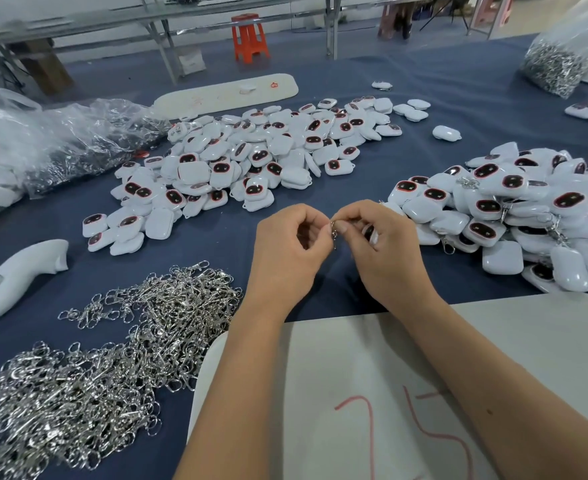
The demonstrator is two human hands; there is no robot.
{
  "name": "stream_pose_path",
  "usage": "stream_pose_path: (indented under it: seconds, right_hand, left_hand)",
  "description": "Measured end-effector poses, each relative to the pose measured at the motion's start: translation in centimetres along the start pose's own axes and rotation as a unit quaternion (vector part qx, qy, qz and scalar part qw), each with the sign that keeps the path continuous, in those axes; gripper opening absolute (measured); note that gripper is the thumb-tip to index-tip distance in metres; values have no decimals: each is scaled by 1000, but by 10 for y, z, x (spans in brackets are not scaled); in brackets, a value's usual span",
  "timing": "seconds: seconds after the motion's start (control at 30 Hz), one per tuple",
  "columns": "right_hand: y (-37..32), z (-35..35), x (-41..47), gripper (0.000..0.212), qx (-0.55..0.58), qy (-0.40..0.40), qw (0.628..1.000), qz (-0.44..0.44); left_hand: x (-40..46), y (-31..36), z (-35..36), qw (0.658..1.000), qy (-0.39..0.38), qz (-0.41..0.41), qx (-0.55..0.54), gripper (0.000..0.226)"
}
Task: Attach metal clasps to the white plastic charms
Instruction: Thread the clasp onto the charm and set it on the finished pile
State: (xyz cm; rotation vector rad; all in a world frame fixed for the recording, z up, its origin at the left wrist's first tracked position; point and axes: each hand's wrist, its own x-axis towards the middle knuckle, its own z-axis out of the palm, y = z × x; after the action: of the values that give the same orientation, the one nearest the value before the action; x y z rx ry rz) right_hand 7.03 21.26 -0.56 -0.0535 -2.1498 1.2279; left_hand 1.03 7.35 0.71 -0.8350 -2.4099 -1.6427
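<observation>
A wide worktable covered in dark blue cloth (216, 244) fills a workshop, an orange plastic stool (249, 38) standing beyond it. Over the table's near edge, a person's left hand (287, 249) and right hand (382, 244) meet, fingertips pinching a small silver metal clasp (334, 230) between them; the right hand's curled fingers also hold a white plastic charm with a dark face (370, 233). A heap of loose silver clasps (112, 341) lies at left, a pile of unfinished white charms (251, 157) ahead, and charms already fitted with clasps (514, 209) at right.
</observation>
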Motion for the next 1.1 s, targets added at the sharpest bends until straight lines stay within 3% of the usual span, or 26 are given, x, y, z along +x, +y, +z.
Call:
stream_pose_path:
  seconds: [0.17, 0.47, 0.8, 1.1]
  right_hand:
    - [4, -1, 4, 17, 79, -48, 991, 94]
    - [2, -5, 4, 22, 94, -7, 991, 100]
    - [0, -3, 1, 16, -50, 22, 998, -10]
    - [-1, -2, -1, 15, -63, 62, 995, -43]
  left_hand:
    - [0, 0, 4, 996, 14, 68, 50, 11]
    - [1, 0, 3, 994, 18, 98, 51, 10]
    - [-1, -1, 4, 990, 4, 119, 80, 8]
    - [-2, 1, 11, 992, 43, 105, 63, 8]
